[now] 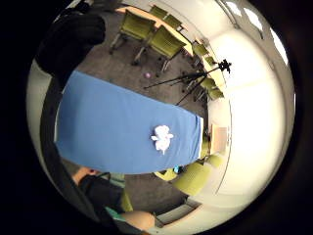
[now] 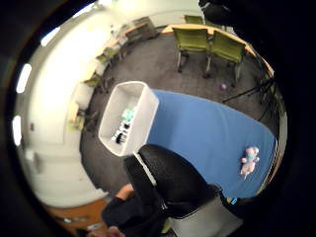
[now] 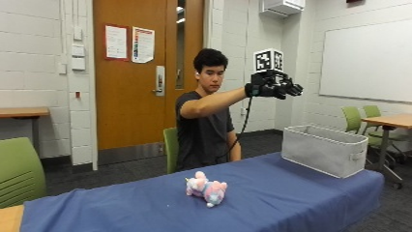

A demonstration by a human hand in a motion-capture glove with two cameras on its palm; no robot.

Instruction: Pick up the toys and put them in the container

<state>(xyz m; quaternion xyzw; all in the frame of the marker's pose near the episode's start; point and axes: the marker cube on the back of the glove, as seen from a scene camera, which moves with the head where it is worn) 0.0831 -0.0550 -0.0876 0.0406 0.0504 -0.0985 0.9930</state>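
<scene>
Plush toy (image 3: 206,189) lies nearest camera on blue-covered bench (image 3: 128,212), about mid-length, well apart from container (image 3: 324,149) at bench end. Looks soft, light, squashy, unlikely to slip or break; best taken round body, not limbs. Right hand (image 3: 273,87) raised high above container, grip empty, fingers spread. Container already holds small items. Nothing between toy and container; green chairs (image 3: 18,169) stand off bench.
</scene>
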